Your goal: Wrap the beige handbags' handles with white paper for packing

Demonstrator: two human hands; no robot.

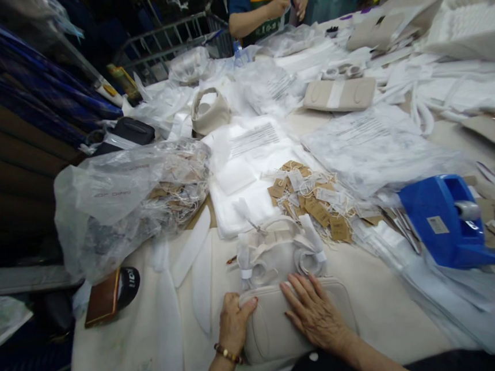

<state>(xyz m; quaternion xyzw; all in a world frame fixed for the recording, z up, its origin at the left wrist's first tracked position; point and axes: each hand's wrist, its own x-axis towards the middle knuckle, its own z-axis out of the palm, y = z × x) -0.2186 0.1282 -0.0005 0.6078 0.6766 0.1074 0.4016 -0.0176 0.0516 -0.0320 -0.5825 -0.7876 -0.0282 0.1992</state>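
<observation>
A cream handbag (277, 330) lies flat at the table's near edge, right in front of me. My left hand (235, 319) grips its upper left corner, thumb on top and the other fingers mostly hidden round the side. Spread flat on the bag's top face, my right hand (313, 312) presses with its fingers pointing away from me. Just beyond the bag sit its wrapped straps (275, 255), bound in white film and touching its far edge. A heap of brown hang tags (313, 197) with white strings lies behind them.
A blue tape dispenser (441, 220) stands at the right. To the left are a clear plastic bag of tags (136, 201), white padding strips (168, 325) and a brown box (104, 299). Farther back are other handbags (339, 95) and a co-worker (267, 10).
</observation>
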